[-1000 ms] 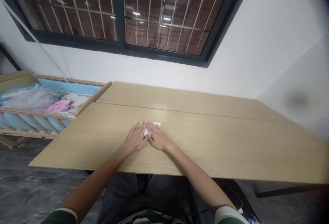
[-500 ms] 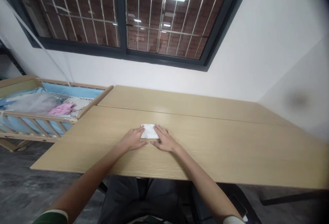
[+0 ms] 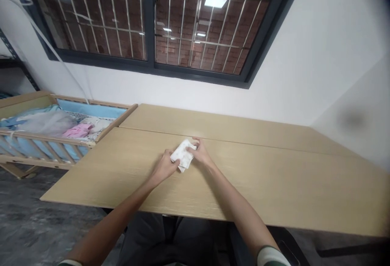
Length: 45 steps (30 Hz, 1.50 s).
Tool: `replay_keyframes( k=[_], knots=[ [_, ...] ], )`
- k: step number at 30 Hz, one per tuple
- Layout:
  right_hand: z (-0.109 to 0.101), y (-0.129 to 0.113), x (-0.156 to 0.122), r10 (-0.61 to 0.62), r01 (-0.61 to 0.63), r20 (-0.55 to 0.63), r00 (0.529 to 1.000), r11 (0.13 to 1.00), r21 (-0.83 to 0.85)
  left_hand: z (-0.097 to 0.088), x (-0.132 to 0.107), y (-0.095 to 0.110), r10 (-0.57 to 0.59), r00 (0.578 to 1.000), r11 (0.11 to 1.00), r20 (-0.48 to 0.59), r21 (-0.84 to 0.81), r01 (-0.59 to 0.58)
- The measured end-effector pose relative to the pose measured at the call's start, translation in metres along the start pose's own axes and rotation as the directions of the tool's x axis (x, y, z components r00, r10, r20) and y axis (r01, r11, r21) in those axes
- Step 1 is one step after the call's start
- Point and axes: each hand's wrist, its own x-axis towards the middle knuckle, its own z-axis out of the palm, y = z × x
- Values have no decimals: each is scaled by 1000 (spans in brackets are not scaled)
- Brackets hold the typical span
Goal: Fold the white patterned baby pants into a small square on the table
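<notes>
The left hand point(image 3: 165, 167) and right hand point(image 3: 201, 152) pinch opposite ends of a folded patterned cloth point(image 3: 183, 152) between them; likely light, limp, best gripped by its edges

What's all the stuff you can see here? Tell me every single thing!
Cloth: 1, white, between both hands
Table: 1 or 2 (there's a seam), light wood, in front
Crib: 1, wood and blue, left
Netting: 1 heap, whitish, in the crib
Pink bundle: 1, pink, in the crib
Pole: 1, white, by the crib
Rack: 1, dark, left edge
Window: 1, dark frame, above the table
Bars: many, silvery, across the window
Walls: white, behind and right
Floor: grey, below
Trousers: 1 pair, dark, bottom
Sleeves: 2, green and white, bottom
Left hand: 1, bare, gripping the cloth
Right hand: 1, bare, gripping the cloth
</notes>
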Motion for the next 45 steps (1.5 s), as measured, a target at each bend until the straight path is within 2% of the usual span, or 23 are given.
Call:
replay_keyframes(
  k=[2,6,8,10,13,15,17,19,21,23,27,31,34,37,39,41,45],
  knots=[
    [4,5,3,28,-26,57,998,999,-47,8,-12,3,-44,999,999,1,1,44],
    [14,14,4,18,17,142,990,970,-243,21,-38,10,-54,998,996,-21,63,55],
    [16,13,5,13,30,161,987,964,-265,27,-51,16,16,996,990,-91,140,-4],
    [18,5,5,0,50,174,985,958,-283,36,-63,23,137,979,967,-150,236,-99],
    [22,-20,-5,-130,224,261,956,901,-371,51,-77,32,244,960,922,-134,338,-187],
    [27,-40,-20,-227,410,429,874,820,-400,58,-81,35,246,964,901,-103,392,-188],
    [31,-55,-39,-241,536,615,751,767,-354,61,-83,35,236,969,886,-75,427,-182],
    [31,-61,-54,-191,563,730,656,768,-305,61,-83,35,241,969,879,-48,434,-197],
    [25,-54,-60,-123,542,781,613,785,-301,60,-83,34,256,966,875,-38,433,-215],
    [14,-40,-54,-66,512,773,631,784,-351,59,-83,34,266,963,869,-51,444,-217],
    [-6,-9,-19,-37,466,660,750,737,-489,63,-82,36,224,973,875,-50,450,-178],
    [-6,6,1,-51,424,580,813,734,-530,55,-80,39,186,982,890,-4,423,-167],
    [-2,8,-5,-83,392,473,877,693,-605,32,-69,37,148,988,914,42,377,-153],
    [2,4,-17,-154,336,315,937,649,-682,7,-50,28,40,999,924,-3,380,-36],
    [4,0,-21,-180,301,245,953,674,-674,-1,-37,22,-46,998,914,-45,400,60],
    [9,-4,-23,-182,257,182,966,730,-634,-3,-26,19,-98,995,909,-33,404,103],
    [26,-17,-30,-142,122,14,990,793,-597,-6,-20,26,-75,994,929,85,369,39]
  ],
)
